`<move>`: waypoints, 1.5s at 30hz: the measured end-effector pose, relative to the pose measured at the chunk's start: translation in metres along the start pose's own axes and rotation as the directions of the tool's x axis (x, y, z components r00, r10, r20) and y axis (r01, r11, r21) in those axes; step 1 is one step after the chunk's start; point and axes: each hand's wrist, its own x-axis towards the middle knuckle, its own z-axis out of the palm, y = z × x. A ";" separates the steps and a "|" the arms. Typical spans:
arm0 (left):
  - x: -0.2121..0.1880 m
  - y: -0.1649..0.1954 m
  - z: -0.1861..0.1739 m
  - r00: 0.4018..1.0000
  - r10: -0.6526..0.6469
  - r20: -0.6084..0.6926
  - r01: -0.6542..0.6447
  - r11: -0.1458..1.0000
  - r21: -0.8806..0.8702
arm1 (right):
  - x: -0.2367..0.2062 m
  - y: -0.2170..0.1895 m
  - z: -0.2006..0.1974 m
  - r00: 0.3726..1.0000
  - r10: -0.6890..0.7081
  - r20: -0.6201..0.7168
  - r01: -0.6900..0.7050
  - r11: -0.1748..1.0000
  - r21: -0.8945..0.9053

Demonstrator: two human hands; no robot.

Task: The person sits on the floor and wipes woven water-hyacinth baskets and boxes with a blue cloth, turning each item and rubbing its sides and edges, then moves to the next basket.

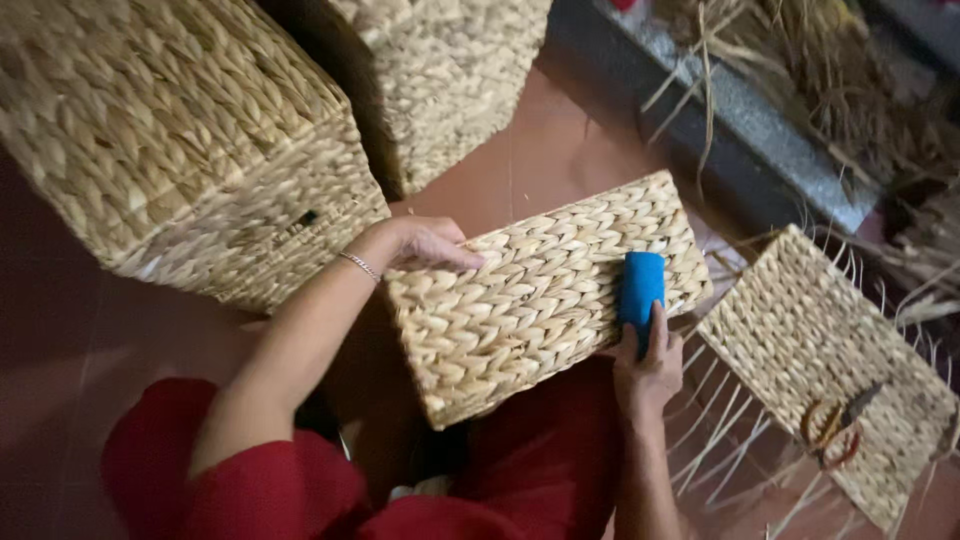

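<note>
At about 10 o'clock from the middle of the view stands a big woven basket (190,150), and a second big basket (450,80) stands behind it near 12 o'clock. Your left hand (425,245) comes in from 8 o'clock, with a thin bracelet (360,266) on the wrist. This hand lies curled over the upper left edge of the small woven basket (540,290), the fingers bent and touching the weave, so it holds the basket steady. The small basket rests on your lap in the middle, tilted, above the red clothing (270,490).

Your right hand (648,370) is at about 4 o'clock from the basket. It is closed around the lower part of a blue cylinder (640,290), which stands upright and touches the right side of the basket. The two hands are well apart, one at each end of the basket.

At 3 o'clock lies an unfinished woven panel (800,340) with loose strands, and scissors with orange handles (830,430) lie on it.
</note>
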 end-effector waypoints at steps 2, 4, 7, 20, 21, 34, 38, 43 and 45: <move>0.010 -0.006 0.013 0.998 -0.025 0.059 0.025 1.000 -0.006 | -0.002 0.007 -0.010 0.998 0.010 0.057 -0.013 0.999 0.052; 0.019 -0.013 0.035 0.990 -0.111 0.092 0.123 0.983 -0.140 | -0.002 0.013 -0.017 0.993 0.039 0.109 -0.047 0.996 0.070; 0.028 -0.017 0.053 0.988 0.123 0.098 -0.138 0.977 0.163 | 0.000 0.016 -0.018 0.987 0.054 0.152 -0.060 0.998 0.029; -0.007 -0.030 0.114 0.968 0.253 0.003 -0.225 0.866 -0.447 | -0.100 -0.111 -0.061 0.794 -0.593 0.133 0.483 0.748 0.455; -0.008 -0.030 0.114 0.970 0.244 -0.015 -0.225 0.865 -0.449 | -0.095 -0.107 -0.062 0.726 -0.674 0.138 0.548 0.687 0.477; -0.007 -0.038 0.117 0.980 0.161 -0.120 -0.189 0.942 -0.278 | 0.034 -0.017 0.047 0.982 -0.185 0.042 0.189 0.969 -0.157; -0.011 -0.037 0.115 0.977 0.212 0.004 -0.186 0.866 -0.463 | -0.063 -0.103 -0.022 0.897 -0.057 0.438 -0.050 0.972 0.229; -0.019 -0.023 0.118 0.972 0.233 0.012 -0.205 0.879 -0.431 | -0.107 -0.091 -0.047 0.798 -0.592 0.112 0.524 0.774 0.354; -0.023 -0.015 0.120 0.949 0.295 0.108 -0.183 0.798 -0.574 | -0.075 -0.058 -0.015 0.827 -0.551 0.112 0.528 0.830 0.180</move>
